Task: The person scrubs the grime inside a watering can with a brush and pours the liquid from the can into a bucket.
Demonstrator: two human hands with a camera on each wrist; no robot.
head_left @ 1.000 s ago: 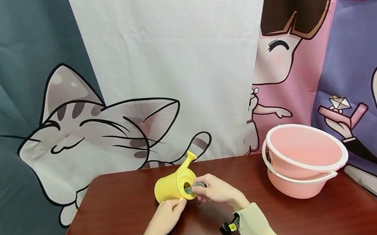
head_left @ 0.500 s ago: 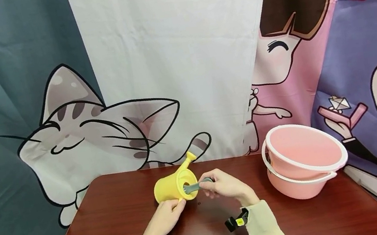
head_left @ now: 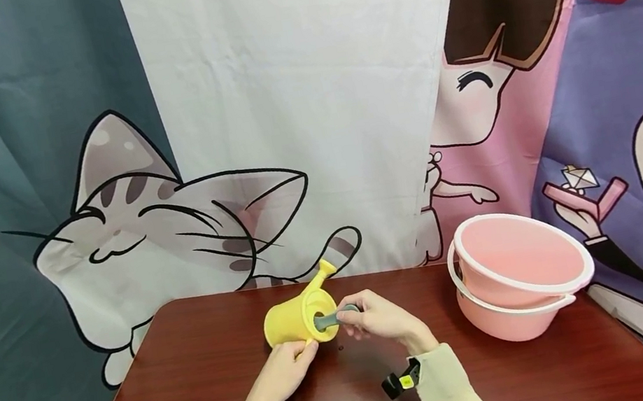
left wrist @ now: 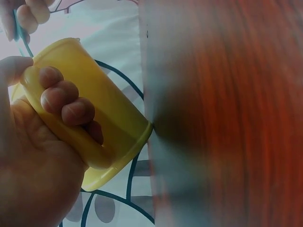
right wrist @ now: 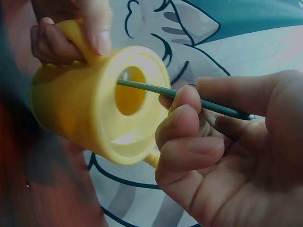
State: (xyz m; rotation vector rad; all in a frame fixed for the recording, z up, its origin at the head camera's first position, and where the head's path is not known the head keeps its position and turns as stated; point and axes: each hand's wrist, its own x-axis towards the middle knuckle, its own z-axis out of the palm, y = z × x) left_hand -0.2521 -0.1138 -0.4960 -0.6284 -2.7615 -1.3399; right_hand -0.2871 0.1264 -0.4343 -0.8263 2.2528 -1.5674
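Observation:
A yellow watering can (head_left: 286,321) is tipped over the table, its mouth facing right and its spout pointing up to the right. My left hand (head_left: 286,369) grips the can's handle; in the left wrist view several fingers curl round that handle (left wrist: 61,127). The right hand (head_left: 383,321) pinches a slim grey-green tool (head_left: 330,319) between thumb and fingers. In the right wrist view the tool (right wrist: 151,88) looks thin and edge-on, and its far end goes into the can's round opening (right wrist: 130,101). That end is mostly hidden, so its kind cannot be told.
Two pink basins (head_left: 507,318) with white rims, one stacked tilted in the other, stand at the table's right. A tiny dark speck (head_left: 340,348) lies below the can's mouth on the brown table (head_left: 200,391). A printed cartoon curtain (head_left: 303,90) hangs behind.
My right hand first drew the tool rightward, partly out of the can's opening, then moved it slightly back in. The left hand and the watering can have stayed in place.

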